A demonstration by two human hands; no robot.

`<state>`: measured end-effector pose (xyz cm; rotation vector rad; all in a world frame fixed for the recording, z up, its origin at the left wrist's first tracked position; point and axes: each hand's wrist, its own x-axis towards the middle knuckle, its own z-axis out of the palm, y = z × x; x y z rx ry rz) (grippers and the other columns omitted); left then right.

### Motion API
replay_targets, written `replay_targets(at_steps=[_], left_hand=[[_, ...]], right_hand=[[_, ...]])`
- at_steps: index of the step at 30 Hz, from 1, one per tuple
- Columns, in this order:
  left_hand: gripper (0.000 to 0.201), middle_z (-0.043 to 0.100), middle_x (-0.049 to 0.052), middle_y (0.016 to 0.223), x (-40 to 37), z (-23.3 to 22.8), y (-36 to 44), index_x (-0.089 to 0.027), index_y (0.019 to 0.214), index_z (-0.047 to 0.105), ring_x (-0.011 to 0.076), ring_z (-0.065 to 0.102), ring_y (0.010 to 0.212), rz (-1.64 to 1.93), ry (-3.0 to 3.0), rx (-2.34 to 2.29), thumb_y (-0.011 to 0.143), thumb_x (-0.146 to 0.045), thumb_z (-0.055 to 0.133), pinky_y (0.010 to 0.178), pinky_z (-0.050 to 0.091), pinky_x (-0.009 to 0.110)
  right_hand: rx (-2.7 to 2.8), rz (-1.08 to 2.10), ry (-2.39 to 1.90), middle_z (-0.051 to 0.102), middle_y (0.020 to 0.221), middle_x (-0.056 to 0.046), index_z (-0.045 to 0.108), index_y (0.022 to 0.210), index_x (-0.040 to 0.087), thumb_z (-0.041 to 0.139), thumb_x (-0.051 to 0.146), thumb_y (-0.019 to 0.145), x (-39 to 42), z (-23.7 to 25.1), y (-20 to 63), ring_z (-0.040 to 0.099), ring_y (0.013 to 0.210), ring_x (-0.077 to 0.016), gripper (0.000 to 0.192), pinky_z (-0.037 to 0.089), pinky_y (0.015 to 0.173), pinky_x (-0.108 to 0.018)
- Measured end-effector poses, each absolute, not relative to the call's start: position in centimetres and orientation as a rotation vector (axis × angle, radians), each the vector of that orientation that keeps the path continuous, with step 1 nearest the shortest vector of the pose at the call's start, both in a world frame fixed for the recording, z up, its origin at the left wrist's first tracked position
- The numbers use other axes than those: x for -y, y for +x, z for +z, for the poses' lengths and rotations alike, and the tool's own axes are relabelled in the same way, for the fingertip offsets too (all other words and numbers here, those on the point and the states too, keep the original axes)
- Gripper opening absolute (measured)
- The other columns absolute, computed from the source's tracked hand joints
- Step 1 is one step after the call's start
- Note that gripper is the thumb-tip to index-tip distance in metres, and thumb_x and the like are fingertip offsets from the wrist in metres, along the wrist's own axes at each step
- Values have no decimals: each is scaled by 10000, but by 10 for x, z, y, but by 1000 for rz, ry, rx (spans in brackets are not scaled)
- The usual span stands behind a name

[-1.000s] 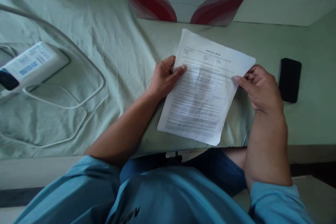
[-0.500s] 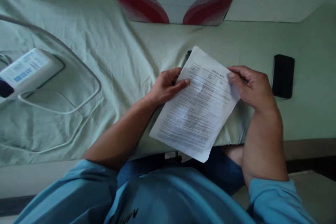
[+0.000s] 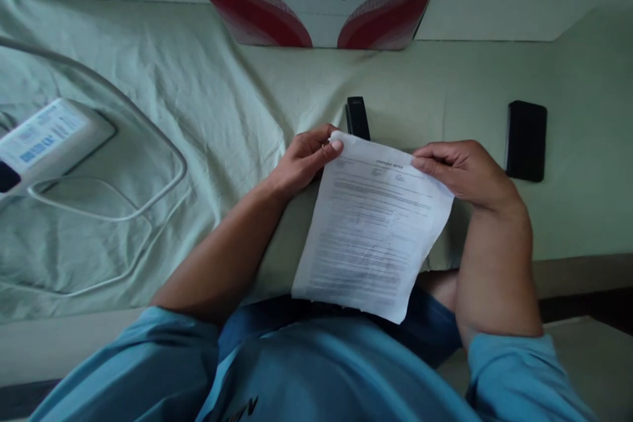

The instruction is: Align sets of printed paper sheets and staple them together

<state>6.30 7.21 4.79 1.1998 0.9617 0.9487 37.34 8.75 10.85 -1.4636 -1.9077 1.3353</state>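
Observation:
A printed sheet of paper (image 3: pixel 368 231) hangs between my hands, its lower end over my lap. My left hand (image 3: pixel 309 158) pinches the top left corner between thumb and fingers. The upper right edge is gripped by my right hand (image 3: pixel 465 171), thumb on the printed face. Whether it is one sheet or more I cannot tell. Just beyond the paper's top edge lies a black stapler-like object (image 3: pixel 358 117), its near end partly covered by the sheet.
A black phone-like item (image 3: pixel 527 140) lies right of my right hand. At the far edge stands a red and white water carton (image 3: pixel 316 6). On the left are a white box-shaped device (image 3: pixel 57 135) and a looped white cable (image 3: pixel 168 191) on the pale green cloth (image 3: pixel 212 92).
The paper has moved toward me and turned straighter. My left hand has shifted to its top corner, and more of the black object behind it now shows.

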Motion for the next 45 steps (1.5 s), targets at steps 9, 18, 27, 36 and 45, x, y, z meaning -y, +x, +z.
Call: replay_targets(at_steps=[9,18,27,36,45], left_hand=[[346,742,13,760,-75,48,60,-209,973,761,141,644,621,838,1532,-1115,917,-545,822,526,494,248],[266,665,-7,629,-76,56,59,-187,882,796,124,520,535,729,1684,-1196,945,-429,706,493,395,265],[206,824,20,805,-72,47,66,-218,942,847,160,710,672,713,1944,-1214,936,-341,682,659,531,282],[227,837,64,879,-74,31,66,-224,981,839,217,739,747,732,2106,-1498,1002,-327,639,748,574,352],[630,586,67,1738,-82,23,62,-312,1559,673,269,584,1583,962,2186,-1227,1004,-93,473,1314,470,522]], right_hand=[[2079,1437,-1437,816,838,-17,872,939,272,742,603,963,-92,108,366,690,774,-205,356,508,701,-338],[2144,1520,-1445,806,833,-2,851,942,258,710,535,982,-94,101,361,674,747,-178,314,488,714,-322],[2292,1382,-1472,808,828,12,850,905,268,682,363,993,-94,93,353,690,761,-182,212,486,752,-331],[2120,1049,-1582,853,958,-18,867,981,266,714,299,943,-99,78,344,758,910,-236,162,543,884,-380],[2130,1017,-1574,867,989,-32,876,989,265,675,274,954,-100,77,344,780,941,-248,204,549,890,-383]])
